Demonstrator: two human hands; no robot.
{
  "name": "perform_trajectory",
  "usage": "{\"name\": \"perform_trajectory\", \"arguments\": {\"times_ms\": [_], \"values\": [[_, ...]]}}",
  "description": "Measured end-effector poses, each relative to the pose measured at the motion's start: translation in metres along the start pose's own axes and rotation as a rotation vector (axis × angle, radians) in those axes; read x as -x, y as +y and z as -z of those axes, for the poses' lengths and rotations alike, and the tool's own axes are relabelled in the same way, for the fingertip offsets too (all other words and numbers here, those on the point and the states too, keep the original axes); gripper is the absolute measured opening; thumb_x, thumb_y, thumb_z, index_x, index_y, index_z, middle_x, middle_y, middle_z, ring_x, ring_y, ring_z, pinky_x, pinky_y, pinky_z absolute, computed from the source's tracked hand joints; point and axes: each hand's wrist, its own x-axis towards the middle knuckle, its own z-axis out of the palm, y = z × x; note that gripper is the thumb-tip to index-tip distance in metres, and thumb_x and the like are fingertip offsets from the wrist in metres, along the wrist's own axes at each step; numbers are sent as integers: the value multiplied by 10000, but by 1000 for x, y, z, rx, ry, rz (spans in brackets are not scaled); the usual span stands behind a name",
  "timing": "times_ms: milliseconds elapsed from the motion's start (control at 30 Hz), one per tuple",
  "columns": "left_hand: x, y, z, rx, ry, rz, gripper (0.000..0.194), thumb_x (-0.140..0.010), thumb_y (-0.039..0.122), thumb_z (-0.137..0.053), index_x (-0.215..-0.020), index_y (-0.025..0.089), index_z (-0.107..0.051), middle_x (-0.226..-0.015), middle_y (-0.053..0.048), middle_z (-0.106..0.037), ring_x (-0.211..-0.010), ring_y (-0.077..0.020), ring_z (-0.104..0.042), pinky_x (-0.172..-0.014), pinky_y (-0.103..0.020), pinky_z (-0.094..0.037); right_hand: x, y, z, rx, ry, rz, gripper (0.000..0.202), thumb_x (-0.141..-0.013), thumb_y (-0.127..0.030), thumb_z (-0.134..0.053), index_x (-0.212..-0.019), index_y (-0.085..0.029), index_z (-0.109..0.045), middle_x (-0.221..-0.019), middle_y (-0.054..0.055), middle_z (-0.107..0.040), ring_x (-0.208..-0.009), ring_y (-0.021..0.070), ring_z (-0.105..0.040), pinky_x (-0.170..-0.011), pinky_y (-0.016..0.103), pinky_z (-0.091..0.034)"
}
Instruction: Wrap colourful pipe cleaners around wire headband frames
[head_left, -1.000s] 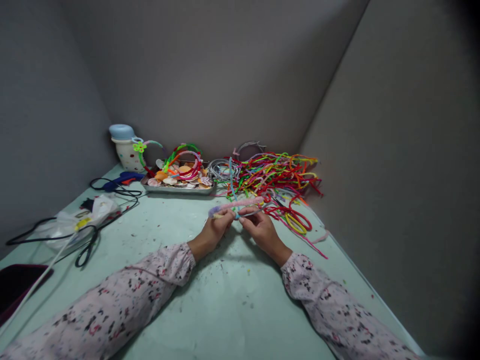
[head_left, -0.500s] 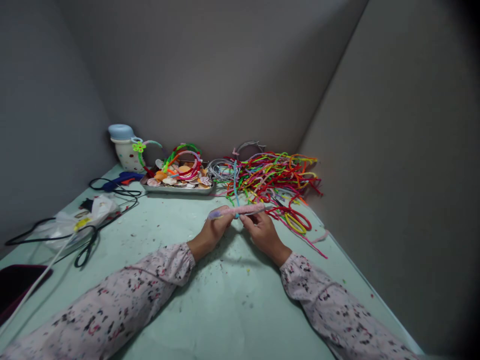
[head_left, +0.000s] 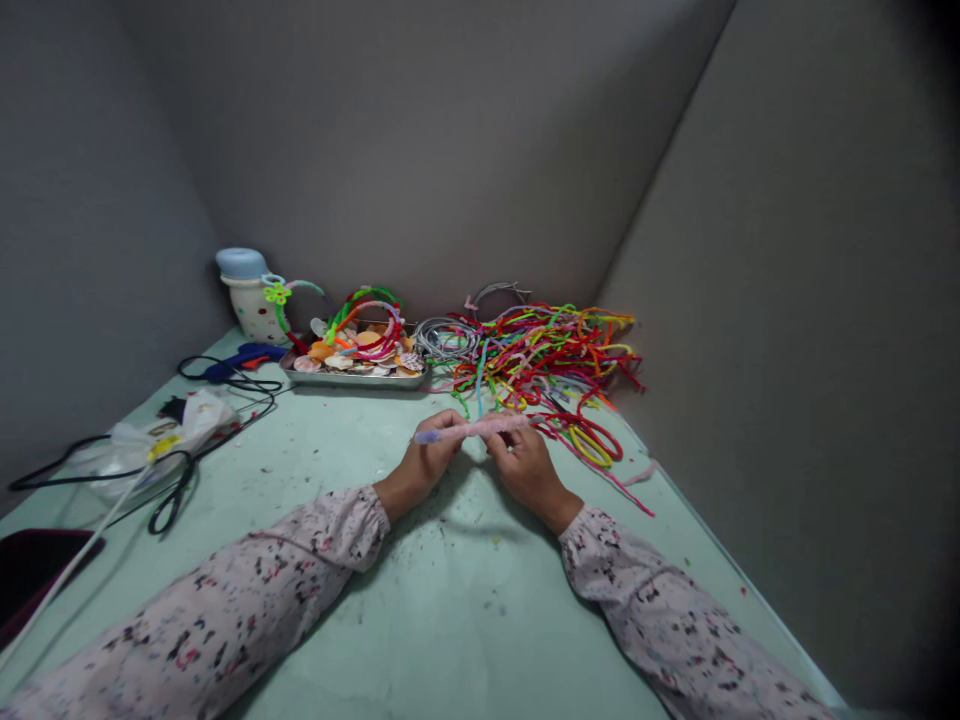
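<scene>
A fuzzy pink pipe-cleaner-wrapped wire (head_left: pixel 476 429) with a lilac left end lies nearly level between my hands, just above the table. My left hand (head_left: pixel 429 460) is closed on its left part, thumb and fingers pinching near the lilac end. My right hand (head_left: pixel 527 468) is closed at the right part, its fingers partly behind the wrapped wire. Out from those right fingertips rises a light-blue pipe cleaner (head_left: pixel 481 378), pointing away from me toward the pile. Its lower end, where it meets the wire, is hidden by the fingers.
A tangled pile of coloured pipe cleaners (head_left: pixel 559 345) lies behind my right hand, beside coiled grey wire (head_left: pixel 444 338). A metal tray (head_left: pixel 352 379) holds shells and wrapped hoops. At left are a lidded cup (head_left: pixel 255 305), blue-handled tool (head_left: pixel 240 362), black cable (head_left: pixel 174 500) and plastic bag (head_left: pixel 124 455).
The light-blue pipe cleaner has tipped lower and a little to the right; its short end under the wire no longer shows. My right fingertips have shifted up slightly. The left hand has barely moved.
</scene>
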Motion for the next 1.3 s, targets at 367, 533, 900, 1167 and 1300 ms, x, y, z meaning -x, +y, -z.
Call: {"name": "perform_trajectory", "arguments": {"times_ms": [367, 533, 900, 1167, 1300], "values": [[-1, 3, -2, 28, 13, 25, 293, -782, 445, -532, -656, 186, -481, -545, 43, -398, -492, -105, -328, -460, -252, -232, 0, 0, 0, 20, 25, 16, 150, -900, -269, -494, -928, -231, -636, -917, 69, -662, -923, 242, -599, -862, 390, -464], [-1, 2, -5, 88, 32, 63, 302, -775, 471, -558, -687, 188, -505, -520, 52, -367, -468, -99, -299, -448, -253, -202, 0, 0, 1, 3, 17, 46, 166, -893, -211, -490, -976, -228, -632, -965, 75, -662, -955, 234, -607, -894, 396, -461], [-1, 0, -4, 71, 2, 19, 322, -780, 491, -557, -707, 181, -510, -558, 46, -400, -497, -101, -319, -467, -252, -232, 0, 3, 0, 99, 1, 83, 187, -905, -184, -444, -941, -228, -622, -959, 84, -652, -963, 238, -583, -871, 395, -470], [-1, -7, -2, 92, -28, -15, 308, -793, 476, -569, -733, 178, -525, -593, 39, -411, -521, -102, -331, -483, -247, -242, -1, 1, 0, 128, 16, 85, 213, -883, -138, -433, -928, -230, -620, -916, 82, -648, -920, 242, -586, -859, 406, -461], [-2, -5, -5, 112, 15, 51, 317, -816, 485, -562, -721, 185, -523, -542, 51, -384, -480, -97, -304, -459, -249, -206, -2, 0, 1, 85, 20, 50, 191, -867, -147, -467, -930, -226, -630, -927, 85, -661, -920, 240, -605, -838, 391, -475]]}}
